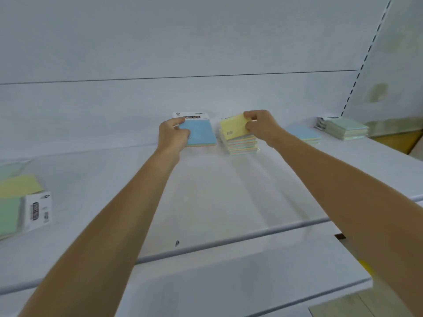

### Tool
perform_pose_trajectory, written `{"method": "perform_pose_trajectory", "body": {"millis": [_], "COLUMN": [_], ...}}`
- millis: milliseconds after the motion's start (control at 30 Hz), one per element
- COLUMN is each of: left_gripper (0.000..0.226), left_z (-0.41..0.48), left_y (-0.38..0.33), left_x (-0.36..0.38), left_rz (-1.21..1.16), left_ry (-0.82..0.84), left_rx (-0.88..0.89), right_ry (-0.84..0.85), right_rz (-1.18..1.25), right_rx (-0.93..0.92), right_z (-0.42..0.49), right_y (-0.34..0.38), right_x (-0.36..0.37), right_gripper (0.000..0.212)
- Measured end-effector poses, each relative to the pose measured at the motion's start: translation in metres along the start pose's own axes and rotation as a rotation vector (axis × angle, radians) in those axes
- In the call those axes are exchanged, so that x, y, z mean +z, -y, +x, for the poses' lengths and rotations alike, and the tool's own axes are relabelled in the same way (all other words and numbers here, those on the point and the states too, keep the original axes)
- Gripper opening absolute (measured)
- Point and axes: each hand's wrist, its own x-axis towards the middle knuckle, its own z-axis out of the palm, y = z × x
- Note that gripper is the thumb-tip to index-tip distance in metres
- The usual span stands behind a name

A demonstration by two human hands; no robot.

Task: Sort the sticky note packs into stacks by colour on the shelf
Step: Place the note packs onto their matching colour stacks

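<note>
On shelf: left hand grips blue pack, white header.

White back panel fills the top of the view, and a thin dark seam runs right across it. Off to the right, a slotted upright climbs at a slant, dashes all the way up, with a pale side panel beyond it carrying a yellowish smudge. Below that, a wood-coloured block peeks in at the edge. Nearer, a grey rail crosses the frame, with a small dark mark just above it. Far right, a little brown tab and a blurred yellow scrap — too soft to identify. Bottom right corner — pale wood-grain floor.
</note>
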Motion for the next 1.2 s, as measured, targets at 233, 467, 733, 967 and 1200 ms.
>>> {"method": "perform_pose_trajectory", "body": {"millis": [233,467,733,967,1200], "left_gripper": [0.046,0.045,0.043,0.043,0.041], "left_z": [0.013,0.005,-0.024,-0.02,-0.012], "left_y": [-0.005,-0.024,-0.033,-0.014,-0.001], "left_x": [0.01,0.059,0.194,0.283,0.305], "left_rz": [0.039,0.038,0.025,0.222,0.615], "left_ry": [0.023,0.073,0.151,0.159,0.164], "left_rx": [0.062,0.137,0.16,0.169,0.197], "right_ry": [0.04,-0.044,0.025,0.199,0.158], "right_rz": [-0.239,-0.13,-0.399,-0.619,-0.648], "right_rx": [0.031,-0.112,-0.009,0.028,-0.049], "right_z": [0.009,0.002,0.002,-0.01,-0.005], "right_y": [-0.012,-0.045,-0.152,-0.193,-0.2], "right_x": [0.008,-0.043,-0.144,-0.162,-0.163], "right_gripper": [0.041,0.047,0.108,0.088,0.089]}}
